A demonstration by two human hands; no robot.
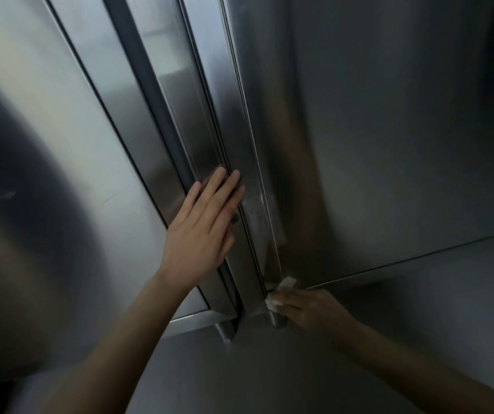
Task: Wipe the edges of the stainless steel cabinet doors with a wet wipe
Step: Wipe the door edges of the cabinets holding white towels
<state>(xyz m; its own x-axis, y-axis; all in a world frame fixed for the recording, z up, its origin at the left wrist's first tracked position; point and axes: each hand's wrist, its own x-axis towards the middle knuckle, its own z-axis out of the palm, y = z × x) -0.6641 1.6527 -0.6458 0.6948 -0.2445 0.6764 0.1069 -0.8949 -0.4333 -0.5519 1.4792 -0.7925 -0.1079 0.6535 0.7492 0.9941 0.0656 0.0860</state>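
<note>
The wiping is underway, and I cannot tell how much of it is done. The right hand (308, 309) presses a wet wipe (288, 283) against the bottom corner of the right door (389, 130), where its upright inner edge meets its lower edge. The right grip is closed on the wipe: the fingers curl over it, and white shows above and below them. The left hand (201, 234) lies flat higher up, on the edge strip of the left door (60, 144) beside the dark gap (150, 94) between the doors. Its grip is open, fingers straight and together, holding nothing. It seems to be steadying the door.

Pale streaks run along the right door's edge strip above the wipe. They may be moisture left by a pass down that edge, but the steel is too blurred and reflective to be sure. If so, this upright edge is near its end. The lower edge running off to the right looks like the next stretch. No edge of the left door shows any sign of wiping.

Counted: two doors, one wipe and two hands. There is also one steel panel (418, 324) below the right door, and I cannot tell whether it is a door as well.
</note>
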